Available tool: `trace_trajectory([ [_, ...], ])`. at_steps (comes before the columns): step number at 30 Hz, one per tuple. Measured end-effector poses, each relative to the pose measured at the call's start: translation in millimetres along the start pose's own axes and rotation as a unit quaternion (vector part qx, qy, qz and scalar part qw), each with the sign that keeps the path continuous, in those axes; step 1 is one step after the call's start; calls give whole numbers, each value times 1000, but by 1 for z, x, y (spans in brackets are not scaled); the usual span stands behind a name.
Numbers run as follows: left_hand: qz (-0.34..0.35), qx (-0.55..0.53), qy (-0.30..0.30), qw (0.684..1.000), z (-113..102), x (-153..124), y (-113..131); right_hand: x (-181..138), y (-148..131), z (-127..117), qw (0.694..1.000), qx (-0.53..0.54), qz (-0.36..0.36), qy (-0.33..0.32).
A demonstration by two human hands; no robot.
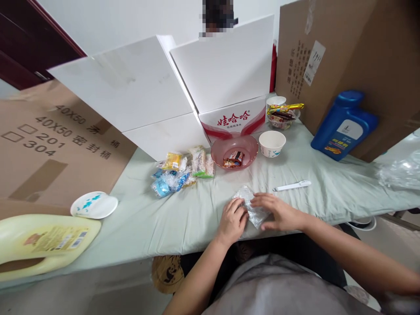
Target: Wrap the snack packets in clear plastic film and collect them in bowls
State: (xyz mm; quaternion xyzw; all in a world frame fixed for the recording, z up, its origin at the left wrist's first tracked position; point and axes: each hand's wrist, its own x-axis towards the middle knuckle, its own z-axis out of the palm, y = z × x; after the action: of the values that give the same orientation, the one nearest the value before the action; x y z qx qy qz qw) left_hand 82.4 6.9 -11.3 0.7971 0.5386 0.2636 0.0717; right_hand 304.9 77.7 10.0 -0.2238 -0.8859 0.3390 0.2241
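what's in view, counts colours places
Crumpled plastic film: 1, clear, table front
Slim plastic tool: 1, white, right of film
Round translucent bowl: 1, pink, table centre
Snack packets: few, red, in bowl
Heaped wrapped snacks: several, multicoloured, left of bowl
Round paper cups: 3, white, beside bowl, back right, far left
Plastic snack cup: 1, clear, back right
Handled plastic bottle: 1, blue, right
Handled plastic jug: 1, yellow, front left
Cardboard cartons: 2, white, back
Large cardboard boxes: 2, brown, both sides
Cloth-covered table: 1, green, middle
Plastic wrapping: some, clear, far right
Door: 1, maroon, top left
Panda-print disc: 1, tan, below table
Pixelated shape: 1, dark, top
Left grip: 1, bare, on film
Right grip: 1, bare, on film
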Motion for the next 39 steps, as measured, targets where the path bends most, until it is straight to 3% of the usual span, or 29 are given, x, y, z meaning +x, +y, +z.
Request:
trace_trajectory([
  [1,0,1,-5,1000,0,0,0,-8,-3,2,998,-47,-17,-47],
  [3,8,-4,-21,1000,0,1,0,-21,-11,11,989,-126,-22,-76],
  [6,38,-31,-53,997,-2,1,2,-29,-24,26,982,-179,-24,-52],
  [10,54,-62,-76,994,-4,0,1,-20,-37,28,985,-165,-49,-8],
  [14,47,-72,-52,995,3,-2,-8,8,-30,17,980,-192,57,-10],
  [18,41,-75,-31,996,9,-2,-14,37,-11,19,942,-289,168,-36],
  [21,43,-76,-20,996,8,-3,-12,47,-3,30,925,-322,197,-46],
  [25,19,-37,11,999,6,-3,-7,48,0,34,924,-322,202,-36],
  [27,-2,-27,38,999,6,-2,-6,46,2,27,926,-323,197,-8],
  [29,-9,-27,58,998,7,-1,-5,44,5,17,922,-334,187,61],
  [32,-17,-31,58,998,8,-1,-5,38,6,11,930,-319,118,140],
  [36,-33,-23,60,997,10,-4,-6,25,3,25,969,-243,-30,20],
  [39,-48,-13,88,995,11,-7,-7,23,8,23,974,-220,-55,-23],
])
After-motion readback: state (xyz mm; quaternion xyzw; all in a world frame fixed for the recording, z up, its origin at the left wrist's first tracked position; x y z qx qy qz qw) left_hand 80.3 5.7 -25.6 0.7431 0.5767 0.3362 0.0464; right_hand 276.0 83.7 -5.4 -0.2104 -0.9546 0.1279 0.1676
